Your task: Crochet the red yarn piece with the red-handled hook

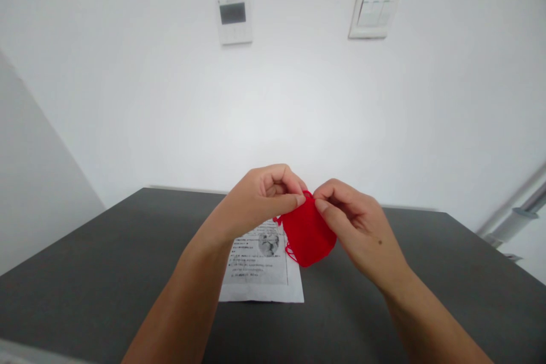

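A small red cloth pouch [309, 233] with thin red cords hangs between my two hands, above the dark table. My left hand [273, 193] pinches its upper left edge between thumb and fingers. The upper right edge is held in a pinch by my right hand [352, 213]. Loops of cord stick out at the pouch's left side. Below and to the left lies a white printed sheet [260, 273] with text and a grey picture, partly covered by my left hand and the pouch.
The dark table [106, 273] reaches back to a white wall [298, 96]. On the wall are a panel with a dark screen [234, 13] and a white switch plate [375, 13]. Grey pipes [518, 219] show at the far right.
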`<state>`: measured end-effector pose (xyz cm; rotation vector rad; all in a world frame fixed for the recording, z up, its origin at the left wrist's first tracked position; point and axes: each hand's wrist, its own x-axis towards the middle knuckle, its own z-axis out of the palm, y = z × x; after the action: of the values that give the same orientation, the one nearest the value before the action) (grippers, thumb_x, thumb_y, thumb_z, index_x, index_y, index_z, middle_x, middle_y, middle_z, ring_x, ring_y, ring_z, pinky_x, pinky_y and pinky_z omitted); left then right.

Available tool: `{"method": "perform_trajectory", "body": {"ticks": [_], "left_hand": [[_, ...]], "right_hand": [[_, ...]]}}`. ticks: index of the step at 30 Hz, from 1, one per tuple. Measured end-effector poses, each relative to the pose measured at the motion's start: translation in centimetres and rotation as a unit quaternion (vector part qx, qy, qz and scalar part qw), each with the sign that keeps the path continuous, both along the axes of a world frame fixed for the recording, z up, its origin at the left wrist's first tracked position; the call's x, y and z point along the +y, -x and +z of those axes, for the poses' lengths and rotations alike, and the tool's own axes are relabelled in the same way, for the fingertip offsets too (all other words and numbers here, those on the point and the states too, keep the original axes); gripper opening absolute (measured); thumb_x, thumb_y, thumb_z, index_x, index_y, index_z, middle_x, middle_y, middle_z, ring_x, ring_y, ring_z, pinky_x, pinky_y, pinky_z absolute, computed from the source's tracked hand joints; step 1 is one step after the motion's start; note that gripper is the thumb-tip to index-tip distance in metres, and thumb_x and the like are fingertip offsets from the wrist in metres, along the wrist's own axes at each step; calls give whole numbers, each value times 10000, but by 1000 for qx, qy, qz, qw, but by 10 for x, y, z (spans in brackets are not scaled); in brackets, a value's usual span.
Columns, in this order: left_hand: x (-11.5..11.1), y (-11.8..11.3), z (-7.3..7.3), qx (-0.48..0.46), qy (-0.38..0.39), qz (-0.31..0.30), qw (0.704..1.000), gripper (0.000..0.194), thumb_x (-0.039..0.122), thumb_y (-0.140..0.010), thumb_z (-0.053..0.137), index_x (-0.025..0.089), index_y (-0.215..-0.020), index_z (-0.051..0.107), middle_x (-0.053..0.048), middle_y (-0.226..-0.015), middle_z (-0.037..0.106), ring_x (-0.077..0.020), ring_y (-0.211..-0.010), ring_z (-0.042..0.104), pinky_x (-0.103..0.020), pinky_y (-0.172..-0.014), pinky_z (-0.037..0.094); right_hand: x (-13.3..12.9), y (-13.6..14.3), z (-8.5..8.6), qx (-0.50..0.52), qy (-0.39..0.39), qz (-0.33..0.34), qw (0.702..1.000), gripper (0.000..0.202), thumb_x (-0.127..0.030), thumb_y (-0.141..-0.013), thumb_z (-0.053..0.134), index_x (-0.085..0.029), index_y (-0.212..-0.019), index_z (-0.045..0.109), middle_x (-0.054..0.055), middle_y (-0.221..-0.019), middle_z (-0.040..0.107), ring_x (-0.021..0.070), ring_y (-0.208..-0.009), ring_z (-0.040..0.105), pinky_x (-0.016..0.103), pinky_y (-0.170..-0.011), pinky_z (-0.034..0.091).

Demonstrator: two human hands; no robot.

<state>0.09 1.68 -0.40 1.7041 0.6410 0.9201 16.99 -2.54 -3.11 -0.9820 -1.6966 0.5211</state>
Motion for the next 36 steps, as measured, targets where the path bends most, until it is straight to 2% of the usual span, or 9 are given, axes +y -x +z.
{"method": "perform_trajectory", "body": {"ticks": [7,15,21,28,36], "left_hand": [[-4,-3,2,6,-16,5,1000,100,207,-717,650,150,-720,568,-38,-780,629,-129,-701,575,-242,-596,448],[-4,-2,2,52,-16,17,998,116,255,-752,621,162,-758,551,-1,-692,606,-108,-623,551,-222,-545,413],[-3,-1,1,63,-4,-4,998,113,252,-775,597,175,-762,515,17,-673,593,-94,-584,532,-211,-521,389],[-8,-4,3,55,-15,-39,998,117,230,-773,604,181,-864,552,0,-771,607,-111,-670,553,-234,-594,418],[-7,-5,-1,29,-52,5,998,97,265,-809,574,172,-785,563,14,-691,579,-96,-608,514,-219,-556,392]], "right_hand": [[0,1,1,-7,-10,-12,1000,149,-155,-800,469,-180,-662,518,-42,-551,494,84,-495,428,195,-449,319],[1,0,-3,-20,-84,-49,995,137,-129,-766,472,-184,-656,532,-30,-572,512,96,-509,446,214,-485,349],[2,-3,-3,-36,-94,-43,994,140,-136,-780,465,-185,-672,539,-17,-594,537,105,-526,470,221,-496,365],[0,-2,-2,-37,-95,-46,994,140,-108,-766,468,-182,-668,535,-34,-578,514,91,-511,447,209,-482,341],[-1,1,0,-24,-96,-48,994,148,-109,-785,469,-184,-666,517,-39,-574,493,89,-512,436,209,-483,339]]}}
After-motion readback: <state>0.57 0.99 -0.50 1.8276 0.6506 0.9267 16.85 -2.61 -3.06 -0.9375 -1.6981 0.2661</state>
